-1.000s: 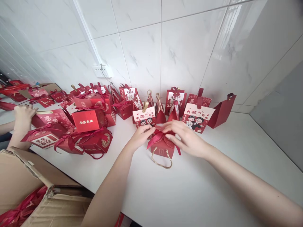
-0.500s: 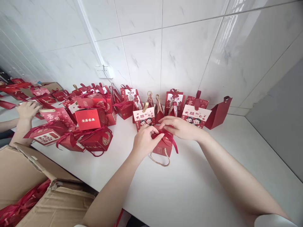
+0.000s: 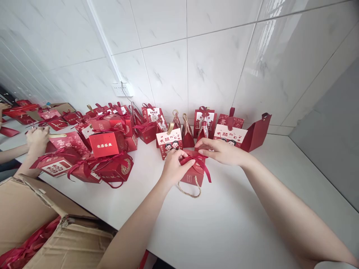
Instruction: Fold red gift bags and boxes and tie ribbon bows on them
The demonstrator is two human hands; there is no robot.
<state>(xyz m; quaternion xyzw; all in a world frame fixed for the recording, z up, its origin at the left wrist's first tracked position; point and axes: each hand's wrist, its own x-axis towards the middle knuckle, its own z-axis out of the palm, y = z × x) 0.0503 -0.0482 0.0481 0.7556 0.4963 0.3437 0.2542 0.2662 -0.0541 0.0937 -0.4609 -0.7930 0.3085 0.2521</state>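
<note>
A small red gift box (image 3: 194, 175) with a rope handle (image 3: 189, 190) stands on the white table (image 3: 224, 224) in front of me. A red ribbon (image 3: 198, 163) lies across its top. My left hand (image 3: 174, 168) pinches the ribbon at the box's left side. My right hand (image 3: 221, 151) holds the ribbon from the right, fingers closed over the box top. Both hands touch the box.
Many red gift boxes and bags (image 3: 112, 142) crowd the table along the tiled wall (image 3: 213, 67). A torn cardboard carton (image 3: 42, 231) with red ribbons sits at the lower left. Another person's hands (image 3: 37, 136) work at the far left. A wall socket (image 3: 122, 89) is above the boxes.
My hands have drawn closer over the box top and tightened the ribbon. The ribbon's loops are smaller and flatter than a second ago. The box stays in place.
</note>
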